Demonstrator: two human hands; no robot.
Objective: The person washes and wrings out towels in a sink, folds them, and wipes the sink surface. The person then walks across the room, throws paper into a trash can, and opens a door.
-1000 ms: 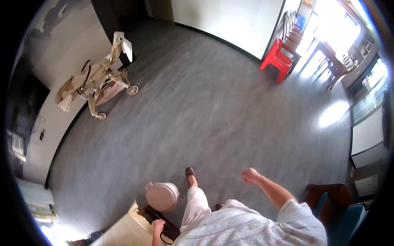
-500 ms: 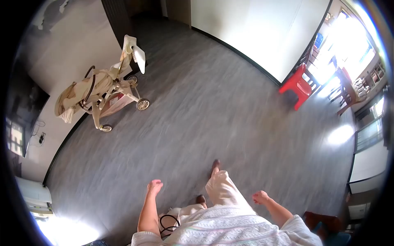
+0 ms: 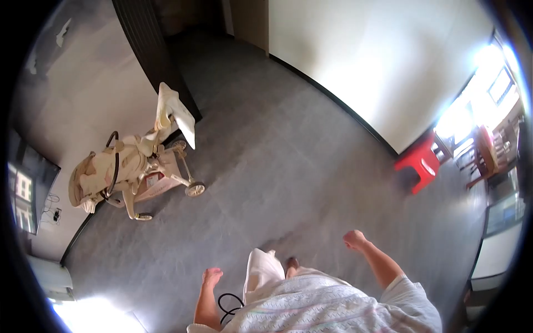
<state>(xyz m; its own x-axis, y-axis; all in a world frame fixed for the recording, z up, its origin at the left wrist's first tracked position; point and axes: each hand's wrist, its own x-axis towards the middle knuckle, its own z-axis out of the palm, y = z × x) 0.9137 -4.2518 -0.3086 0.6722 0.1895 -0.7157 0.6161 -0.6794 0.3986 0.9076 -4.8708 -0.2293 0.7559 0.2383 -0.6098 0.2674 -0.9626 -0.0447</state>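
My left hand (image 3: pixel 211 276) hangs above the grey floor (image 3: pixel 266 205) at the lower left, its fingers curled in and nothing seen in it. To the right, at the end of a stretched arm, my right hand (image 3: pixel 355 240) is also curled, with nothing visible in it. Both hands are apart from any object. A black looped cord (image 3: pixel 229 305) shows beside my left forearm, next to my light trousers (image 3: pixel 263 272). One brown shoe (image 3: pixel 292 262) is visible between the hands.
A beige stroller (image 3: pixel 130 169) stands at the left near the wall and a dark column (image 3: pixel 150 47). A red plastic chair (image 3: pixel 419 164) is by the white wall (image 3: pixel 355 61) corner. Behind it are a wooden table (image 3: pixel 484 152) and bright windows. A television (image 3: pixel 30 186) hangs far left.
I have moved forward across the floor; the stroller and red chair appear nearer and lower. The round pink-lidded thing has left view. My left hand swung forward, then sank slightly; my right hand rose.
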